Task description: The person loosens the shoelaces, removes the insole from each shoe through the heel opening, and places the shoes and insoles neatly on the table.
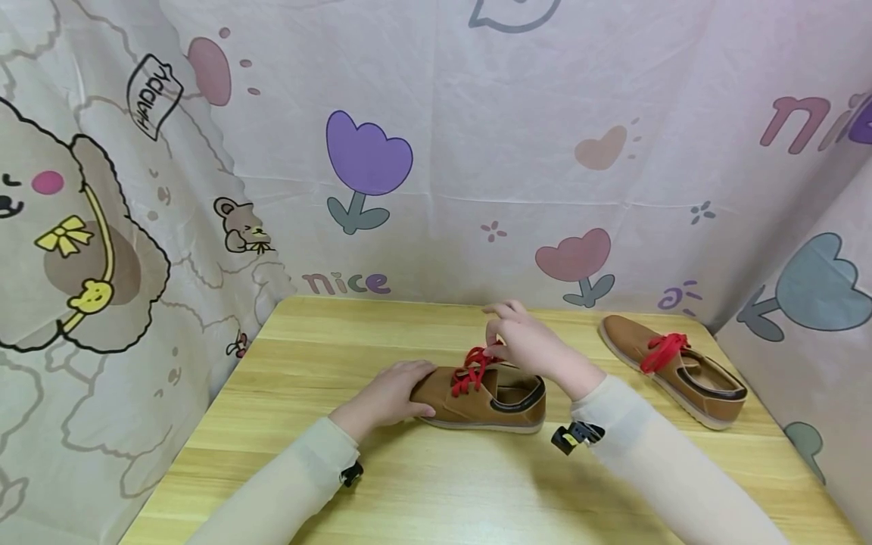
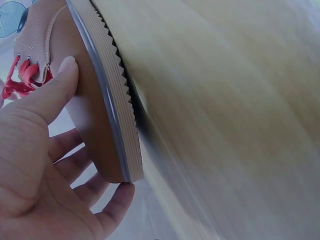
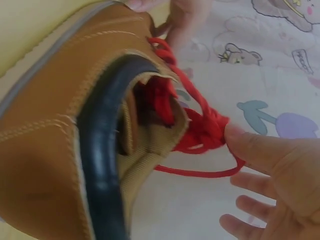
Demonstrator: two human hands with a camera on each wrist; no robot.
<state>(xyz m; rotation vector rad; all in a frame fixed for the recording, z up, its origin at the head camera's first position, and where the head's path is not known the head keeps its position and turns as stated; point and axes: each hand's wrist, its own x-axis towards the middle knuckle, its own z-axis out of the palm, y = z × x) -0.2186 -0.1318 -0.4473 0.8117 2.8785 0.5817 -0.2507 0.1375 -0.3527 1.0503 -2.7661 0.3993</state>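
A brown leather shoe (image 1: 443, 401) stands on its sole on the table, toe to the left, with a dark padded collar (image 3: 97, 135). My left hand (image 1: 384, 397) grips its toe: in the left wrist view the thumb (image 2: 65, 80) lies on one side and the fingers curl round the other. Above the tongue, my right hand (image 1: 527, 344) pinches the red shoelace (image 3: 210, 130) between thumb and index finger, the other fingers apart from it. Part of the lace dips into the shoe's opening. Fingers partly hide the lace in the head view.
A matching brown shoe (image 1: 702, 386) with its red lace (image 1: 664, 352) gathered on top lies at the table's right side. Printed cloth (image 1: 463, 151) hangs behind and on both sides of the wooden table (image 1: 436, 484).
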